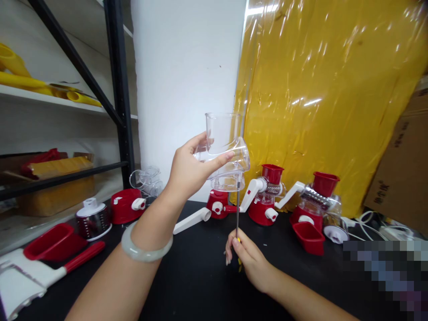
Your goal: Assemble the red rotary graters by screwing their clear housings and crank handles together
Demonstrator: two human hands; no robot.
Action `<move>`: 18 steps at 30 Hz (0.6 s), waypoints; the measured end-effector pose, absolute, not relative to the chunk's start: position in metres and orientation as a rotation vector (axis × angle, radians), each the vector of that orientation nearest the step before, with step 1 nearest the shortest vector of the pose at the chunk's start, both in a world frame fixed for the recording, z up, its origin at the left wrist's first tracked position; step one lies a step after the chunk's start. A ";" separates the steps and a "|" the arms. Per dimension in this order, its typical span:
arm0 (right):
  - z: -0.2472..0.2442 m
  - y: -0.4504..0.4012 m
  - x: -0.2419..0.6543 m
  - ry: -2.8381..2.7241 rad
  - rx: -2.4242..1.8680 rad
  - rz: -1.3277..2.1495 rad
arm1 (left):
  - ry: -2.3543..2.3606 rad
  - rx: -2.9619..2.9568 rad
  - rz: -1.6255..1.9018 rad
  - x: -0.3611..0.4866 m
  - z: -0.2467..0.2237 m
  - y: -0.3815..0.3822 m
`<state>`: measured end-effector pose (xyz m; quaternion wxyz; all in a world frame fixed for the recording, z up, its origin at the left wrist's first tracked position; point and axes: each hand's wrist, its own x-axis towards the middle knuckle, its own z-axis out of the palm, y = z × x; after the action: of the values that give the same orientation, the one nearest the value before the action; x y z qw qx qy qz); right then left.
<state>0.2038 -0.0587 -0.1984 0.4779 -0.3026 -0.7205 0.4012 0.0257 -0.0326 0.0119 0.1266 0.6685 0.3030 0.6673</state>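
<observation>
Raised above the table, a clear plastic grater housing (223, 129) with an upright feed chute is gripped by my left hand (192, 167), thumb along its front. My right hand (249, 256) is lower down, fingers closed round the yellow handle of a screwdriver (237, 214). Its thin metal shaft points straight up, and the tip meets the underside of the housing's round foot. Behind the screwdriver stands a red grater base (218, 205) with a white knob. A white crank handle (192, 221) lies beside it on the black table.
Two assembled rotary graters (264, 211) (306, 218) stand at the right, with a red hopper (309, 237) and a drum (335, 228) nearby. At left are a red base (125, 207), a grater drum (93, 220), a red hopper (55, 243) and white parts (20, 278). Clear housings (149, 180) stand behind.
</observation>
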 end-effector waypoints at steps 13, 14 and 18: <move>-0.202 -0.054 0.202 -1.618 -0.492 1.248 | 0.834 1.985 1.936 0.024 0.011 -0.031; -0.202 -0.054 0.202 -1.611 -0.489 1.254 | 0.835 1.983 1.935 0.024 0.011 -0.030; -0.201 -0.052 0.203 -1.620 -0.595 1.165 | 0.939 1.982 1.969 0.024 0.011 -0.029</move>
<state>0.2031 -0.0522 -0.2014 0.5053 -0.2465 -0.6713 0.4829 0.0243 -0.0294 0.0113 0.0970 0.6692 0.3171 0.6650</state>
